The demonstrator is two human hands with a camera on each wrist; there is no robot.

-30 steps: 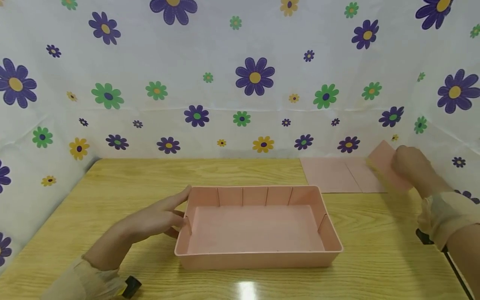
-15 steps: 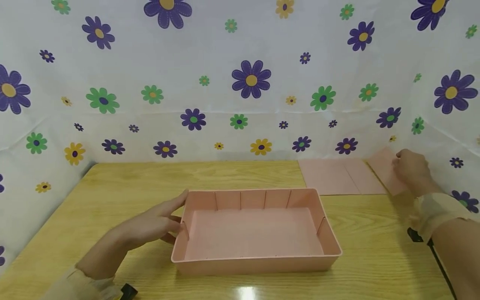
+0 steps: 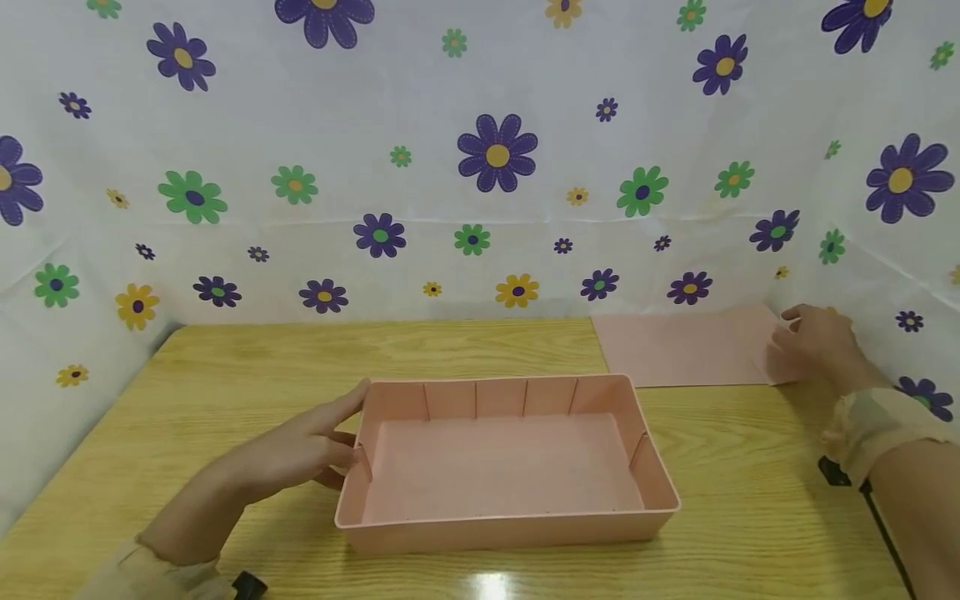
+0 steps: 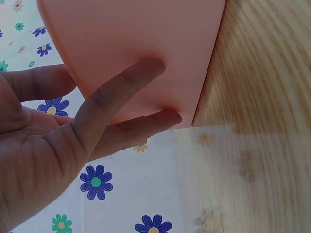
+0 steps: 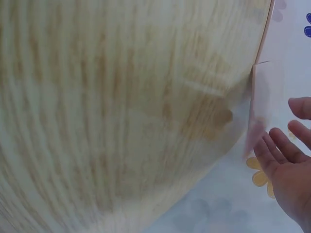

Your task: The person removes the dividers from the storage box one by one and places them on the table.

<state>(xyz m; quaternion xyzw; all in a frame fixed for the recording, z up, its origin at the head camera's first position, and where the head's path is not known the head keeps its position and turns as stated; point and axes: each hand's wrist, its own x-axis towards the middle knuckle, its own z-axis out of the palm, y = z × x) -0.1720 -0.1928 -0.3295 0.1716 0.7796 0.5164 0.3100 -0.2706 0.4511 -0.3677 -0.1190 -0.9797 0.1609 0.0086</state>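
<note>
A pink rectangular box (image 3: 495, 467), open at the top, sits on the wooden table with thin ridges along its inner walls. My left hand (image 3: 300, 454) lies against the box's left end. In the left wrist view, two long fingers (image 4: 124, 90) rest against its smooth outer wall. At the back right, flat pink panels (image 3: 675, 350) lie edge to edge against the cloth. My right hand (image 3: 821, 342) touches the outer end of the rightmost panel (image 5: 260, 102). Its fingers are extended, with the thumb apart from them in the right wrist view.
A white cloth (image 3: 337, 150) printed with flowers stands around the back and sides of the wooden table (image 3: 225, 375). A black cable (image 3: 885, 525) trails beneath my right forearm.
The rightmost panel, tilted up in my right hand before, now lies down in line with the others. My right fingers have loosened from it. My left hand stays at the box.
</note>
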